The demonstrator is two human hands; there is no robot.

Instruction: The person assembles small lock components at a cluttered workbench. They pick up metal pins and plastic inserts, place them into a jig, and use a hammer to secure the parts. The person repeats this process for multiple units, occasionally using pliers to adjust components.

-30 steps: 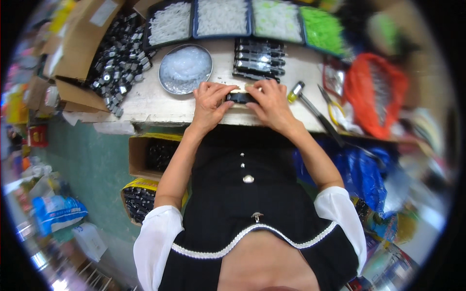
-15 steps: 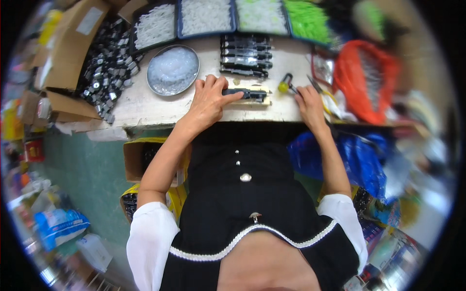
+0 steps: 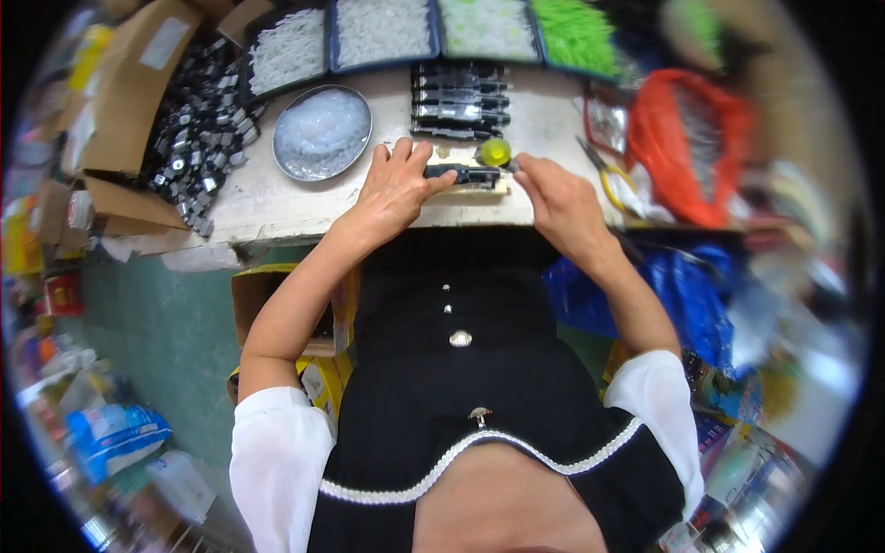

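Pressing flat with spread fingers, left hand (image 3: 395,189) pins black part (image 3: 459,172) at table (image 3: 277,198) edge, frame center. Right hand (image 3: 560,201) fingers pinched on yellow-handled tool (image 3: 496,152), probably a screwdriver, touching part. Beyond: round metal dish (image 3: 323,134), row of black parts (image 3: 458,101), upper frame.

The left hand (image 3: 398,187) pressed on a black part (image 3: 461,172) that looked like glossy plastic, lying on a pale wooden block (image 3: 489,187). The right hand (image 3: 558,205) held a screwdriver (image 3: 498,153) with a shiny yellow plastic handle. The table (image 3: 267,198) looked matt, worn and rough. A round metal dish (image 3: 322,133) had a dull sheen. Cardboard boxes (image 3: 129,88) looked matt brown.
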